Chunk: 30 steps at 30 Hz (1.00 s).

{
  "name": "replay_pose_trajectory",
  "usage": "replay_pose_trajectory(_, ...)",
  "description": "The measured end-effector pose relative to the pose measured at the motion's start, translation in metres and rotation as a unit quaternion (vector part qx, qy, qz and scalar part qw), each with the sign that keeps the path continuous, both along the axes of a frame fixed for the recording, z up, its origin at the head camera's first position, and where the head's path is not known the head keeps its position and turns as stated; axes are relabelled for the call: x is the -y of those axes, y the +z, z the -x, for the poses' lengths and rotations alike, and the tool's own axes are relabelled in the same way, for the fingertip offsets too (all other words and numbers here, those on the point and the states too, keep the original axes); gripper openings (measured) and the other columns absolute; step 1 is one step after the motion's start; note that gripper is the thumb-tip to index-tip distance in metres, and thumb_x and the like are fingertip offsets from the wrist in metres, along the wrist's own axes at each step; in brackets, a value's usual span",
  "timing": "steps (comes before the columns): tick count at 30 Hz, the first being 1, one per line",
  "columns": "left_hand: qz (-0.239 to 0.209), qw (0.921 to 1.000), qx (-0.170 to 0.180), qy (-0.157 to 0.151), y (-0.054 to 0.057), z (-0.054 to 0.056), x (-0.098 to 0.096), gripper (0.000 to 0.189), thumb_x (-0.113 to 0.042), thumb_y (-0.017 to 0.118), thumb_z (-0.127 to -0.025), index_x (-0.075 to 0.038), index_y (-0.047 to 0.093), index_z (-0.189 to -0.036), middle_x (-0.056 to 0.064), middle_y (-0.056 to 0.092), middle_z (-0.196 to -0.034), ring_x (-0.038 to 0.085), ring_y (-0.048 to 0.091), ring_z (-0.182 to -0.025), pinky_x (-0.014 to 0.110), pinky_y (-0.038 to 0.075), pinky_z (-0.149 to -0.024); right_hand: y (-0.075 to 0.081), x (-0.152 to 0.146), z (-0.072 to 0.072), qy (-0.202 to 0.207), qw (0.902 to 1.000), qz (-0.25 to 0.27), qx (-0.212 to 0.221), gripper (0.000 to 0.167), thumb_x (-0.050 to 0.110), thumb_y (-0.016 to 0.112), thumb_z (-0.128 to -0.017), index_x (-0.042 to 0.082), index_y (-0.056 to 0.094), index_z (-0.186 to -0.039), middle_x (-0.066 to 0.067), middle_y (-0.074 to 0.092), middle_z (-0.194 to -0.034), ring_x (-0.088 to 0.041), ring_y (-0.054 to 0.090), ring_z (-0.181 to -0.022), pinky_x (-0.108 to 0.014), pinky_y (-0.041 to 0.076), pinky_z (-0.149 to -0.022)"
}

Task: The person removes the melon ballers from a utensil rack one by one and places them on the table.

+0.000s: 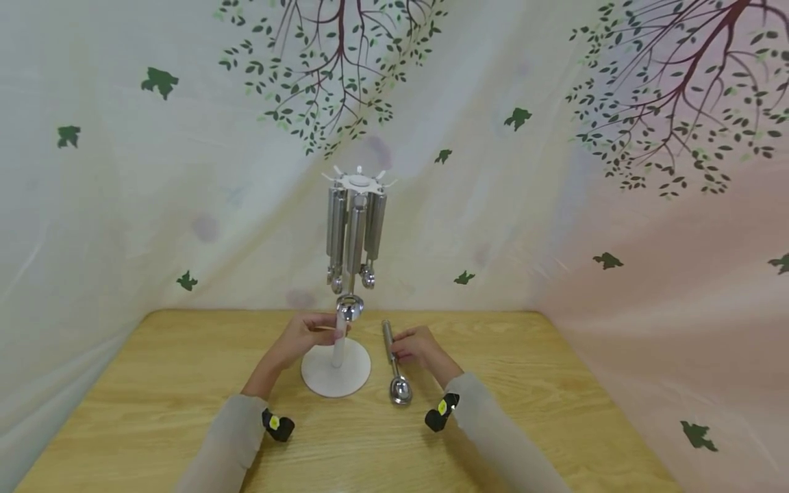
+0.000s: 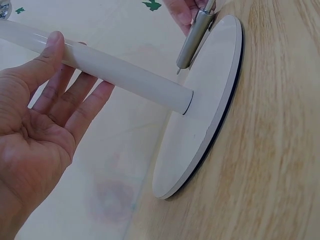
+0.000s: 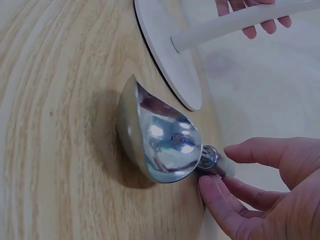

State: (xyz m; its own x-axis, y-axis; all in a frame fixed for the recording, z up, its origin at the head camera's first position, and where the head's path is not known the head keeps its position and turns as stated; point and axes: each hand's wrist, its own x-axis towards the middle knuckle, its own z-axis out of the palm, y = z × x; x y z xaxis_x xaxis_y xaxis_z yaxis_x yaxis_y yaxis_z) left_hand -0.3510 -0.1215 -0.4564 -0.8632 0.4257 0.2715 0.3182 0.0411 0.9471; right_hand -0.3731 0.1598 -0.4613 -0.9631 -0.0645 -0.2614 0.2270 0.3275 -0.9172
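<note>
A white rotating-style utensil stand has a round base (image 1: 335, 383), a pole and a hooked top (image 1: 359, 183). Several metal-handled tools (image 1: 355, 239) hang from its hooks, the front one ending in a shiny bowl. My left hand (image 1: 311, 332) grips the white pole (image 2: 125, 75) between thumb and fingers, above the base. Right of the base, an ice cream scoop (image 3: 165, 140) lies over the wooden table, its bowl toward me and its handle (image 1: 387, 337) pointing away. My right hand (image 1: 418, 344) holds that handle, thumb on one side and fingers on the other.
The wooden table (image 1: 499, 424) ends at a hanging cloth backdrop (image 1: 246, 226) printed with branches and leaves. Small black wrist cameras (image 1: 279, 425) are strapped over both sleeves.
</note>
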Motion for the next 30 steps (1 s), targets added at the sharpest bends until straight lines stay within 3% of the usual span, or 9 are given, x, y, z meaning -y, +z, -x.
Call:
replay_pose_trajectory(5,0.000,0.9999,0.013,0.004,-0.001,0.001,0.002,0.036,-0.007,0.070,-0.096,0.009,0.065,-0.128,0.030,0.068,-0.124,0.014,0.073,-0.101,0.030,0.062,-0.089,0.003,-0.001,0.001,0.007,0.9999,-0.009,0.011,0.030,-0.003,0.076,-0.085,-0.011,0.068,-0.113,-0.013,0.073,-0.087,-0.016,0.068,-0.072,-0.035,0.064,-0.075)
replay_pose_trajectory(11,0.004,0.9999,0.015,0.005,-0.001,0.001,0.002,0.036,-0.009,0.070,-0.096,0.009,0.065,-0.127,0.029,0.069,-0.124,0.015,0.073,-0.101,0.030,0.062,-0.089,0.013,-0.002,0.002,0.013,0.9998,-0.012,-0.004,0.032,-0.002,0.072,-0.087,-0.012,0.066,-0.117,-0.017,0.075,-0.087,-0.020,0.070,-0.073,-0.038,0.065,-0.076)
replay_pose_trajectory(15,-0.002,1.0000,0.009,0.001,-0.001,0.001,0.001,0.036,-0.006,0.069,-0.096,0.010,0.064,-0.128,0.030,0.068,-0.124,0.010,0.073,-0.100,0.029,0.061,-0.089,0.033,-0.005,0.003,0.041,0.9986,-0.009,-0.032,0.036,0.004,0.068,-0.093,-0.010,0.064,-0.126,-0.022,0.075,-0.106,-0.031,0.074,-0.094,-0.040,0.063,-0.087)
replay_pose_trajectory(19,-0.006,1.0000,0.003,-0.002,-0.002,0.000,-0.001,0.037,-0.003,0.069,-0.095,0.011,0.063,-0.129,0.031,0.068,-0.123,0.007,0.072,-0.100,0.028,0.061,-0.089,0.067,-0.003,0.005,0.077,0.9941,0.017,-0.075,0.039,0.012,0.069,-0.096,-0.004,0.064,-0.131,-0.021,0.070,-0.125,-0.031,0.071,-0.108,-0.038,0.060,-0.096)
replay_pose_trajectory(23,-0.009,0.9999,0.006,-0.001,-0.002,0.001,-0.001,0.036,-0.003,0.069,-0.095,0.011,0.063,-0.128,0.031,0.068,-0.123,0.007,0.072,-0.100,0.027,0.061,-0.088,0.108,0.004,-0.001,0.115,0.9802,0.046,-0.154,0.036,0.014,0.068,-0.098,0.003,0.064,-0.133,-0.019,0.067,-0.131,-0.025,0.068,-0.114,-0.036,0.057,-0.101)
replay_pose_trajectory(30,-0.005,0.9998,0.017,0.004,-0.002,0.002,0.001,0.035,-0.005,0.070,-0.095,0.010,0.065,-0.126,0.029,0.069,-0.122,0.013,0.074,-0.100,0.029,0.062,-0.087,0.162,0.018,-0.023,0.131,0.9345,0.133,-0.303,0.034,0.009,0.066,-0.099,0.001,0.063,-0.132,-0.020,0.067,-0.126,-0.017,0.069,-0.109,-0.028,0.058,-0.098)
